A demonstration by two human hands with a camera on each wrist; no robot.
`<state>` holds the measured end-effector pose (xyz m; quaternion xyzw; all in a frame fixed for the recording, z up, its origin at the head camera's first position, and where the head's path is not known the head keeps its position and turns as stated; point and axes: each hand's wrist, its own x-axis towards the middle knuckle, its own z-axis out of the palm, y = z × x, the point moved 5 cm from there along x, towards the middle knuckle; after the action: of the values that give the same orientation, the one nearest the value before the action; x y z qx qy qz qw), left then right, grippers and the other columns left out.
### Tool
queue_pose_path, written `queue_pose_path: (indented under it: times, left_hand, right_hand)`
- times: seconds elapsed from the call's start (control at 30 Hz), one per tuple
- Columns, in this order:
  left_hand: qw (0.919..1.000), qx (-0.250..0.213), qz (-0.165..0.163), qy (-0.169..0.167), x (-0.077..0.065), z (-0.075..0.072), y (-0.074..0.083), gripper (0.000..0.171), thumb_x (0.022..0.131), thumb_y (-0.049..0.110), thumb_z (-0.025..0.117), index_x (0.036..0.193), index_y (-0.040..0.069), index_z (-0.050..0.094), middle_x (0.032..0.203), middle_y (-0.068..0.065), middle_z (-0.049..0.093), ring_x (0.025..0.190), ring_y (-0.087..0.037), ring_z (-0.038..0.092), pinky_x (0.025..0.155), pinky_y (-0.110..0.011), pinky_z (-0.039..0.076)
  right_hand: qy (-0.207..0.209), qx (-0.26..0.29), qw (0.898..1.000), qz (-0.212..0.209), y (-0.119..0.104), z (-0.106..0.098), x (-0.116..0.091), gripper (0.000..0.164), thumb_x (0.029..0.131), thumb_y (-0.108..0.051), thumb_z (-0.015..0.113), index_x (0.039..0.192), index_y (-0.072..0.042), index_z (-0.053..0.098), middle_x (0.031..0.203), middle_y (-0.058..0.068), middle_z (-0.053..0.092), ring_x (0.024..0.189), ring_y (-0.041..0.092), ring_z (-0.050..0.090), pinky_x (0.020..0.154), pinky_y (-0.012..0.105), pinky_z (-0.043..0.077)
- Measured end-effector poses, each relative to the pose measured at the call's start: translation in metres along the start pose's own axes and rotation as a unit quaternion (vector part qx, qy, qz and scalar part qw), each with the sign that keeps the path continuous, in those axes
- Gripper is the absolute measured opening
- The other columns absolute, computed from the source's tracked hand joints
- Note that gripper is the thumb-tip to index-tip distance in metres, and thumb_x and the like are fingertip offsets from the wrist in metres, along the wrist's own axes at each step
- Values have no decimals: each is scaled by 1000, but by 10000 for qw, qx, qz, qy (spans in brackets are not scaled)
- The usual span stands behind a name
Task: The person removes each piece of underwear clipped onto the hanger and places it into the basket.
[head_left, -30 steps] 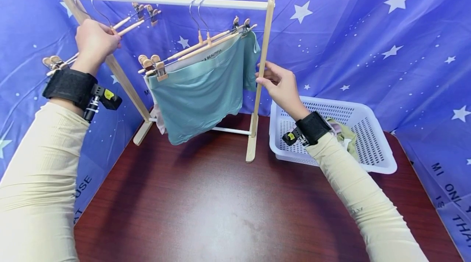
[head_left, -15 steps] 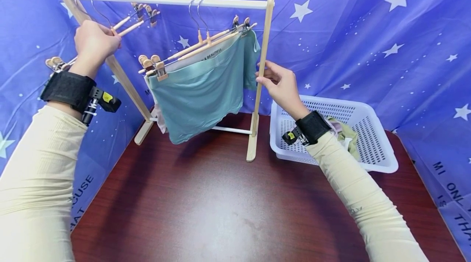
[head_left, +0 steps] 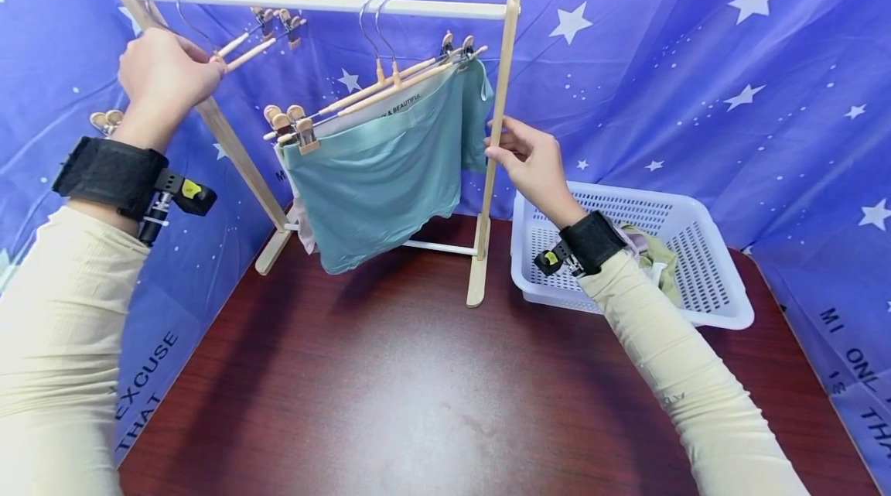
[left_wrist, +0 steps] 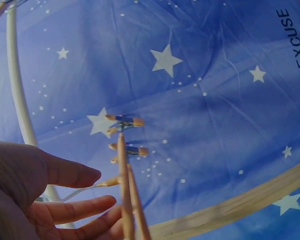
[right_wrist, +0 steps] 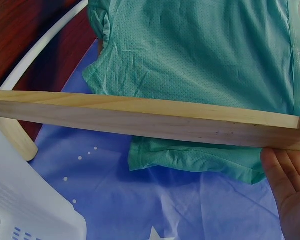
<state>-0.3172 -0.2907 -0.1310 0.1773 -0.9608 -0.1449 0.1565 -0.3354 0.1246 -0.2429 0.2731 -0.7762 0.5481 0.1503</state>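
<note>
In the head view my left hand is at the upper left of a wooden clothes rack, beside two bare clip hangers. In the left wrist view its thumb and forefinger stand apart, with the neck of one hanger showing between their tips. My right hand pinches the rack's right post between thumb and fingers. Teal shorts hang from a clip hanger mid-rack, behind that post in the right wrist view. A pale garment with dark lettering hangs behind them, mostly hidden.
A white perforated basket stands right of the rack, with crumpled green cloth inside. Under everything is a dark red wooden table. Blue star-printed fabric closes off the back and sides.
My left hand has shifted slightly left, and its fingers have come loose from the bare hanger. The right hand stays on the post; the hanging clothes have not moved.
</note>
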Motion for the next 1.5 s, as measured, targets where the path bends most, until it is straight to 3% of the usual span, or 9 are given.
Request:
queue_pose_path:
  times: [0.23, 0.4, 0.63, 0.73, 0.9, 1.1, 1.33, 1.5]
  left_hand:
    - [9998, 117, 139, -69, -10, -8, 4, 54, 90, 44, 49, 127, 6, 57, 127, -22, 56, 118, -45, 46, 66, -44, 32]
    - [9989, -52, 425, 208, -21, -16, 12, 49, 89, 36, 49, 125, 4, 59, 117, -23, 62, 115, -43, 49, 65, -41, 30]
    - [9923, -355, 980, 666, -44, -25, 37, 43, 90, 30, 46, 118, 2, 63, 117, -21, 63, 112, -44, 51, 90, -54, 31]
    - [9892, -464, 1147, 780, -54, -28, 49, 42, 90, 31, 46, 118, 4, 63, 116, -19, 64, 110, -42, 54, 88, -52, 32]
    - [9849, -538, 1372, 908, -67, -29, 70, 40, 91, 32, 47, 117, 8, 64, 114, -15, 67, 95, -30, 58, 69, -36, 30]
    - [9729, -809, 1850, 1124, -89, -29, 98, 35, 91, 30, 48, 111, 7, 66, 107, -12, 69, 93, -26, 61, 69, -24, 25]
    - [9659, -942, 2182, 1022, -110, -22, 127, 33, 93, 29, 48, 112, 7, 65, 104, -10, 70, 93, -24, 64, 78, -36, 39]
    - [9626, -985, 2388, 814, -116, -12, 142, 31, 92, 25, 49, 111, 8, 66, 102, -8, 71, 91, -21, 65, 80, -38, 43]
  right_hand:
    - [11, -58, 10000, -26, 1, -1, -1, 34, 88, -2, 63, 121, 1, 60, 99, 24, 68, 89, 32, 66, 77, 23, 53]
    - [2, -77, 10000, -8, 2, -1, -1, 34, 88, -2, 63, 121, 0, 60, 100, 23, 68, 89, 32, 67, 76, 21, 52]
    - [-3, -77, 10000, -8, 2, -1, -2, 34, 88, -2, 63, 121, 1, 60, 99, 23, 68, 89, 33, 66, 75, 21, 52]
    - [6, -72, 10000, -2, 2, -1, -1, 34, 87, -2, 63, 121, 1, 60, 99, 23, 69, 90, 33, 66, 75, 21, 52]
    - [15, -98, 9999, 16, 3, -1, -1, 34, 88, -2, 63, 121, 0, 60, 99, 23, 69, 89, 32, 67, 74, 20, 52]
    - [18, -86, 10000, 12, 2, -1, -1, 33, 87, -3, 63, 120, 0, 61, 99, 23, 69, 88, 32, 67, 73, 20, 51]
    - [20, -65, 10000, 16, 1, 0, -1, 33, 88, -2, 63, 121, 0, 60, 99, 23, 69, 89, 32, 67, 74, 20, 51]
    - [22, -64, 10000, 10, 0, 0, 0, 34, 88, -2, 63, 121, 0, 60, 99, 23, 69, 89, 32, 66, 75, 20, 52]
